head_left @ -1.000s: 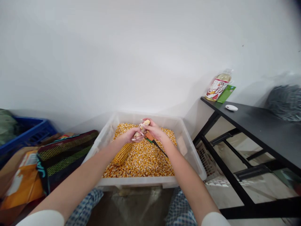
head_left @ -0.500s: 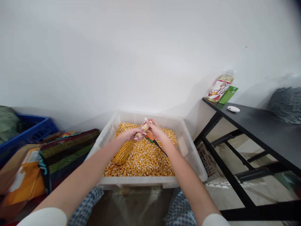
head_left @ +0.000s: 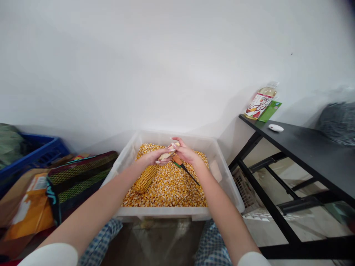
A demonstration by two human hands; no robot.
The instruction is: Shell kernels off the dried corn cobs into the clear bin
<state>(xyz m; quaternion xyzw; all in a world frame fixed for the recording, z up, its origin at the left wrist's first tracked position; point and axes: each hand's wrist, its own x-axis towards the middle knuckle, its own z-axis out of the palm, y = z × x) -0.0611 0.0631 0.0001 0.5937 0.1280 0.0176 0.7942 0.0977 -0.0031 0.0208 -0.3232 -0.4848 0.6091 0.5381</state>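
Note:
Both hands are around a pale corn cob point(head_left: 165, 156), above a bed of loose corn kernels point(head_left: 174, 188). My left hand point(head_left: 156, 156) is closed on the near left end of the cob. At its far right end my right hand point(head_left: 185, 150) grips it, thumb close to the left hand's thumb. Fingers cover much of the cob. A full yellow ear of corn point(head_left: 145, 180) lies on the kernels below my left hand. Under my right hand rests a tool with an orange and green handle point(head_left: 177, 160) and a dark shaft; its kind is unclear.
The kernels fill a translucent plastic bin point(head_left: 177, 211) against the wall. To the right stands a black table point(head_left: 310, 147) with a bottle point(head_left: 260, 101) and a white oval object point(head_left: 276, 128). At left are a mesh bag point(head_left: 80, 181) and a blue crate point(head_left: 41, 151).
My hands have drawn closer together over the cob, and less of it shows. My right hand's fingers have shifted their hold. The ear and the orange-handled tool lie as before.

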